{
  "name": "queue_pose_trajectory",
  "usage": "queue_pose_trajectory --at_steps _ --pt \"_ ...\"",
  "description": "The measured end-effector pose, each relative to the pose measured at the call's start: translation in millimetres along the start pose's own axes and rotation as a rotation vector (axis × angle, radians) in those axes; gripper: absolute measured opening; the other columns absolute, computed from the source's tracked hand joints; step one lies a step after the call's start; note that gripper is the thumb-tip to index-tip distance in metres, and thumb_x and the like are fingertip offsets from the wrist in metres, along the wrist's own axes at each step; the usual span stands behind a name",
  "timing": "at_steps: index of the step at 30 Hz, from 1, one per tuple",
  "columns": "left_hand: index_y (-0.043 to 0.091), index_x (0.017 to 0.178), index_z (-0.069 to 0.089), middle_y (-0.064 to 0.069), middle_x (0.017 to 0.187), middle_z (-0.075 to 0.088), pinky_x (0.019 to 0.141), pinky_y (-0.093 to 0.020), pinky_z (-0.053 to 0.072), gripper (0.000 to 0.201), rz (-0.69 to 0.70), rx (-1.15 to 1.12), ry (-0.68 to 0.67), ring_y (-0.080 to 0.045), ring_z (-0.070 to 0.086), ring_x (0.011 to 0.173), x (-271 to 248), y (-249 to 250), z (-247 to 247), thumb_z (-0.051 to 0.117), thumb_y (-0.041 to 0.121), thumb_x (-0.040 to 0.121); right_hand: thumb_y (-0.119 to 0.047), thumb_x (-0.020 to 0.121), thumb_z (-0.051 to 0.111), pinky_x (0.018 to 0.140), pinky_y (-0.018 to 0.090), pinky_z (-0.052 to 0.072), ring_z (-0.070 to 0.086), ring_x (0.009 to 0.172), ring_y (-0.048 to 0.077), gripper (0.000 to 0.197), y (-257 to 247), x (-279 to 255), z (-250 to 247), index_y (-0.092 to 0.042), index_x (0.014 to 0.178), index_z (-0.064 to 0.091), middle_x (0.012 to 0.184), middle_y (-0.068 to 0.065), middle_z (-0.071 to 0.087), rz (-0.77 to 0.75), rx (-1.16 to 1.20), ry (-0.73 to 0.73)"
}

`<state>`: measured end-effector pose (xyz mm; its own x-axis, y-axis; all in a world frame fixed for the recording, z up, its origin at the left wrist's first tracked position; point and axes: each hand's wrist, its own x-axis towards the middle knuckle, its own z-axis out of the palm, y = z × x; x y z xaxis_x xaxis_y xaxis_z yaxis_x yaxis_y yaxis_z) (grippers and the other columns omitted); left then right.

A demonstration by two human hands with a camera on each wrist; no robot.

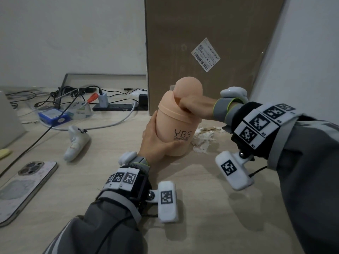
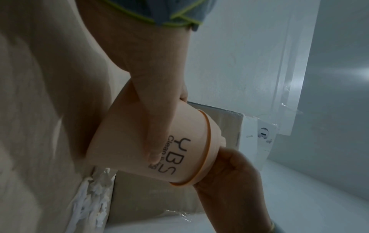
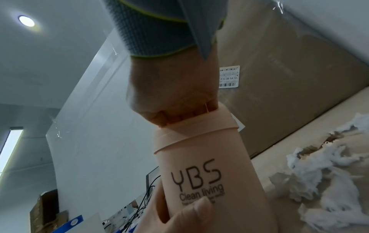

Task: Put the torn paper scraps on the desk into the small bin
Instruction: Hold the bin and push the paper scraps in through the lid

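The small peach bin (image 1: 176,129), printed "YBS Clean living", is tilted off the desk. My left hand (image 1: 156,143) grips its lower body, thumb across the print (image 3: 189,209). My right hand (image 1: 194,105) reaches in from the right, its fingers pushed into the mouth under the swing lid (image 1: 189,87). Only the knuckles (image 3: 173,113) show, so whatever those fingers hold is hidden. A pile of torn white paper scraps (image 1: 203,138) lies on the desk just right of the bin, also visible in the wrist views (image 2: 93,197) (image 3: 323,181).
A tall cardboard box (image 1: 211,52) stands right behind the bin, with a wall on the right. To the left lie a white controller (image 1: 76,142), a phone (image 1: 23,184), a blue box (image 1: 53,116) and a power strip (image 1: 113,107) with tangled cables.
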<state>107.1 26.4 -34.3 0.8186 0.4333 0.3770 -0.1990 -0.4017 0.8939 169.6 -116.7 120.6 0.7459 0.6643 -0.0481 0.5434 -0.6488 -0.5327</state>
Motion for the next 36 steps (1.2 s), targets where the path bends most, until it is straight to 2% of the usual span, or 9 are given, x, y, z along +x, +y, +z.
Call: queue_pose_trajectory --at_steps 2,4,9,14,20,24,29,32,36 --pt "0.042 0.155 0.026 0.006 0.147 0.050 0.105 -0.052 0.050 0.127 -0.008 0.000 0.003 -0.021 0.054 0.130 0 -1 0 0.089 0.057 0.045 -0.043 0.095 0.033 0.091 0.031 0.036 0.050 0.110 0.027 0.041 3 1 2 -0.013 0.110 0.056 0.118 0.009 0.054 -0.018 0.044 -0.014" --pt "0.044 0.154 0.025 0.007 0.148 0.050 0.105 -0.053 0.050 0.127 -0.018 0.004 0.003 -0.021 0.054 0.131 1 -2 0 0.090 0.057 0.046 -0.057 0.095 0.026 0.100 0.031 0.026 0.038 0.131 0.026 0.061 5 1 2 -0.015 0.135 0.044 0.141 0.006 0.043 0.023 0.119 -0.026" --pt "0.047 0.152 0.026 0.007 0.146 0.053 0.104 -0.054 0.051 0.126 -0.024 -0.008 0.008 -0.022 0.055 0.131 4 -6 -1 0.094 0.057 0.046 -0.046 0.100 0.017 0.073 0.023 0.042 0.061 0.084 0.010 0.065 10 -2 -10 -0.013 0.097 0.072 0.091 -0.002 0.068 -0.120 0.115 0.124" --pt "0.046 0.152 0.026 0.007 0.147 0.053 0.105 -0.053 0.051 0.131 -0.027 -0.018 0.006 -0.022 0.056 0.131 3 -7 0 0.094 0.064 0.042 -0.045 0.100 0.022 0.085 0.032 0.051 0.068 0.074 0.012 0.066 27 1 -7 -0.014 0.076 0.075 0.070 -0.006 0.071 -0.281 0.022 0.352" --pt "0.043 0.153 0.025 0.006 0.147 0.052 0.105 -0.053 0.051 0.128 -0.009 -0.001 0.007 -0.021 0.055 0.131 2 -4 -1 0.093 0.057 0.045 -0.045 0.100 0.024 0.076 0.035 0.050 0.063 0.070 0.018 0.064 25 -4 8 -0.016 0.070 0.072 0.073 -0.001 0.069 -0.321 0.127 0.325" --pt "0.038 0.155 0.026 0.006 0.147 0.052 0.105 -0.052 0.051 0.128 0.000 -0.001 0.001 -0.020 0.056 0.130 0 -1 0 0.091 0.054 0.046 -0.059 0.096 0.013 0.060 0.027 0.031 0.039 0.057 0.009 0.060 18 -4 18 -0.029 0.055 0.046 0.061 -0.012 0.043 -0.219 0.149 0.120" --pt "0.048 0.153 0.023 0.007 0.148 0.051 0.106 -0.054 0.050 0.135 -0.036 -0.012 0.002 -0.023 0.054 0.133 2 -5 -2 0.092 0.072 0.039 -0.042 0.101 0.024 0.073 0.011 0.046 0.068 0.073 0.010 0.063 37 -10 4 -0.012 0.076 0.075 0.071 -0.004 0.072 -0.368 0.332 0.452" --pt "0.042 0.154 0.025 0.006 0.146 0.053 0.106 -0.052 0.051 0.133 -0.045 -0.032 0.009 -0.021 0.055 0.131 1 -4 -3 0.094 0.064 0.042 -0.034 0.097 0.039 0.074 0.023 0.050 0.067 0.064 0.012 0.048 67 -11 2 -0.016 0.066 0.071 0.062 -0.003 0.069 -0.288 0.343 0.693" --pt "0.038 0.155 0.026 0.005 0.145 0.053 0.106 -0.051 0.051 0.130 -0.035 -0.053 0.045 -0.021 0.055 0.131 2 -4 -4 0.093 0.057 0.045 -0.025 0.090 0.051 0.081 0.039 0.055 0.068 0.077 0.025 0.027 108 -4 2 -0.011 0.078 0.071 0.076 0.006 0.072 0.069 0.161 0.538"
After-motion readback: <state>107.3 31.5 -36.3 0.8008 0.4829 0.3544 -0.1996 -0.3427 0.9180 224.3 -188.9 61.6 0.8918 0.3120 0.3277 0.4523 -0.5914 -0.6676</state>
